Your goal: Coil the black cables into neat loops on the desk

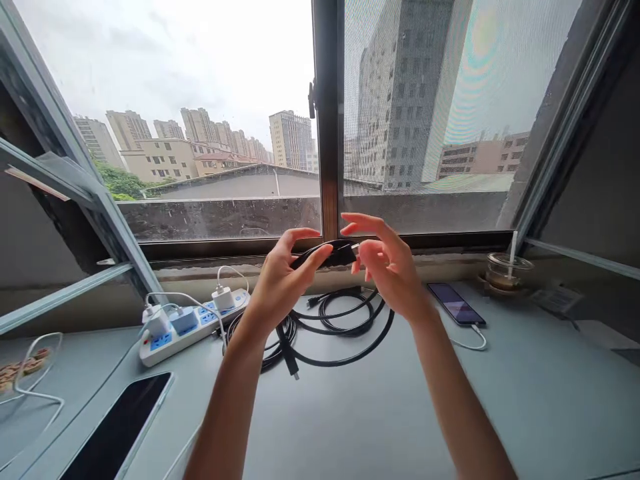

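Above the desk, my left hand [286, 275] is closed round a looped black cable [341, 255] near its plug. My right hand [390, 267] pinches the metal tip of that plug between thumb and finger, its other fingers raised. Loops of the cable hang down to the desk below my hands. Another black connector [287, 352] with a metal tip lies under my left hand, pointing toward me. A coiled thin black cable [345, 315] rests behind it on the desk.
On the left sit a white power strip [187, 339] with chargers and a dark-screened phone [125, 427]. To the right are a charging phone [456, 304] and a lidded cup [505, 277] with a straw. The window [329, 133] stands behind the grey desk [350, 427].
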The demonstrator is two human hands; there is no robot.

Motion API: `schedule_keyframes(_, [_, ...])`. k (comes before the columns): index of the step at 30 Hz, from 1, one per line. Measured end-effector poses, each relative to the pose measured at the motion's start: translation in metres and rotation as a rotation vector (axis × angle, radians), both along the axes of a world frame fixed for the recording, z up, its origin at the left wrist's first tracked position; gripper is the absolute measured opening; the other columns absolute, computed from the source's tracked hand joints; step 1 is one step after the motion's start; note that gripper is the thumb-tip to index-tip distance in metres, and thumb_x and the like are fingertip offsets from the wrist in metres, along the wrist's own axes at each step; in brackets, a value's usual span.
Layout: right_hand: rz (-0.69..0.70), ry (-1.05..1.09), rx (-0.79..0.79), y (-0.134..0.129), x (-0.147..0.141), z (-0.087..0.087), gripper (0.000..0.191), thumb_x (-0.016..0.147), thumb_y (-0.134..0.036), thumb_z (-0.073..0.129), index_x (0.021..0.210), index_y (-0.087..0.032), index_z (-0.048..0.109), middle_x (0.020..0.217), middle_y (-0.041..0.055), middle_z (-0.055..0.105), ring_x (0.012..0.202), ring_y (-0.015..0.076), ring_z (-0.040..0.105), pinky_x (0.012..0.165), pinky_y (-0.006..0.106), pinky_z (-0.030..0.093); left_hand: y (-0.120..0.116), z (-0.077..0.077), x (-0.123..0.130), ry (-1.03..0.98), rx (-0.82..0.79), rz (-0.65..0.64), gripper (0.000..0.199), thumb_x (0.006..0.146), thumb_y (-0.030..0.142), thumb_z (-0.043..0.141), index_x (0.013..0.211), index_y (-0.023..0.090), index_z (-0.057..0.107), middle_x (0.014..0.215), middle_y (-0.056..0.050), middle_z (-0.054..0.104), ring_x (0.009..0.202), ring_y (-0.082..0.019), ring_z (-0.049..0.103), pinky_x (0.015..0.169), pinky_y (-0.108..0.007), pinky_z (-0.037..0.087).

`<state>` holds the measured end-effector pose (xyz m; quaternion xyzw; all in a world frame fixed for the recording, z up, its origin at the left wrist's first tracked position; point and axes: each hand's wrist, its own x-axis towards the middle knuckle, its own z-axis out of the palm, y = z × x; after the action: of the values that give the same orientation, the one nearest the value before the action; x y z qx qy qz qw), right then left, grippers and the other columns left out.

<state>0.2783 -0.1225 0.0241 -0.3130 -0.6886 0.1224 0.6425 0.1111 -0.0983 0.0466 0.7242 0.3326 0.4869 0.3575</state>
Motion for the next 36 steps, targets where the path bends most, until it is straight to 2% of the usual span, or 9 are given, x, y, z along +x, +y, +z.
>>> schedule_keyframes(4, [-0.137,-0.221,0.154,-0.001,0.0,-0.001,0.023,0.082,-0.039,0.065,0.102,-0.027,0.066,0.101,-0.0003,0.063,0.065,0.0074,0.055,0.053,0.019,0.042,-0.001,0.002,0.001,-0.032,-0.193,-0.122,0.058,0.078,0.053,0.064,0.123,0.023,0.045,0.045,0.012,0.027,0.038,-0.004,0.017,0.035,-0.014,0.012])
schedule_keyframes(10, [-0.245,-0.106,0.191,0.013,0.004,-0.006,0.013,0.086,-0.034,0.061,0.093,-0.023,0.06,0.082,-0.0034,0.062,0.065,0.0085,0.054,0.059,0.021,0.043,0.007,0.001,-0.004,-0.054,-0.194,-0.21,0.056,0.075,0.045,0.071,0.121,0.023,0.049,0.049,0.01,0.038,0.041,-0.004,0.028,0.037,-0.014,0.019])
schedule_keyframes(14, [-0.298,0.123,0.217,0.018,0.006,-0.006,0.013,0.085,-0.033,0.061,0.09,-0.023,0.056,0.077,-0.0047,0.056,0.053,0.0049,0.044,0.051,0.02,0.038,0.016,-0.002,-0.005,0.035,-0.139,-0.118,0.045,0.073,0.044,0.071,0.107,0.019,0.057,0.056,0.005,0.055,0.052,-0.009,0.051,0.05,-0.018,0.04])
schedule_keyframes(18, [-0.281,0.392,0.212,0.016,0.008,-0.004,0.017,0.086,-0.038,0.057,0.095,-0.026,0.048,0.082,-0.002,0.053,0.068,0.0098,0.059,0.044,0.019,0.037,0.027,-0.008,-0.001,0.201,-0.102,-0.084,0.039,0.074,0.053,0.065,0.088,0.017,0.066,0.08,-0.004,0.07,0.079,-0.017,0.065,0.072,-0.025,0.05])
schedule_keyframes(22, [-0.275,0.437,0.218,0.011,0.01,-0.002,0.02,0.084,-0.04,0.059,0.094,-0.027,0.048,0.085,-0.0003,0.053,0.078,0.0135,0.064,0.042,0.018,0.038,0.034,-0.017,0.009,0.198,-0.185,-0.16,0.053,0.078,0.064,0.052,0.063,0.015,0.065,0.076,-0.008,0.07,0.067,-0.018,0.066,0.064,-0.027,0.053])
schedule_keyframes(24, [-0.298,0.431,0.217,0.01,0.012,-0.001,0.022,0.082,-0.04,0.062,0.091,-0.025,0.049,0.083,-0.0012,0.053,0.066,0.0103,0.061,0.041,0.019,0.038,0.035,-0.02,0.016,0.097,-0.137,-0.104,0.056,0.08,0.062,0.051,0.049,0.016,0.058,0.059,-0.007,0.066,0.06,-0.016,0.065,0.062,-0.024,0.052])
schedule_keyframes(27, [-0.28,0.414,0.145,0.011,0.014,0.0,0.024,0.079,-0.041,0.066,0.084,-0.023,0.051,0.076,-0.0043,0.053,0.046,0.0045,0.048,0.037,0.019,0.036,0.032,-0.02,0.021,-0.101,-0.065,0.019,0.059,0.08,0.054,0.056,0.035,0.019,0.039,0.031,0.001,0.041,0.042,-0.012,0.057,0.047,-0.02,0.044])
schedule_keyframes(31, [-0.177,0.304,-0.017,0.013,0.02,0.0,0.028,0.077,-0.046,0.067,0.088,-0.022,0.059,0.071,-0.005,0.056,0.038,0.0045,0.048,0.034,0.02,0.039,0.025,-0.012,0.013,-0.266,-0.132,0.06,0.057,0.076,0.043,0.064,0.037,0.021,0.03,0.027,0.007,0.027,0.023,-0.006,0.032,0.03,-0.021,0.026])
schedule_keyframes(36, [-0.144,0.095,-0.07,0.013,0.027,-0.003,0.034,0.073,-0.046,0.071,0.094,-0.02,0.064,0.071,-0.0025,0.063,0.045,0.0069,0.052,0.038,0.018,0.043,0.019,-0.006,0.005,-0.332,-0.169,-0.017,0.054,0.075,0.032,0.064,0.041,0.02,0.025,0.027,0.008,0.025,0.024,-0.004,0.029,0.03,-0.02,0.018])
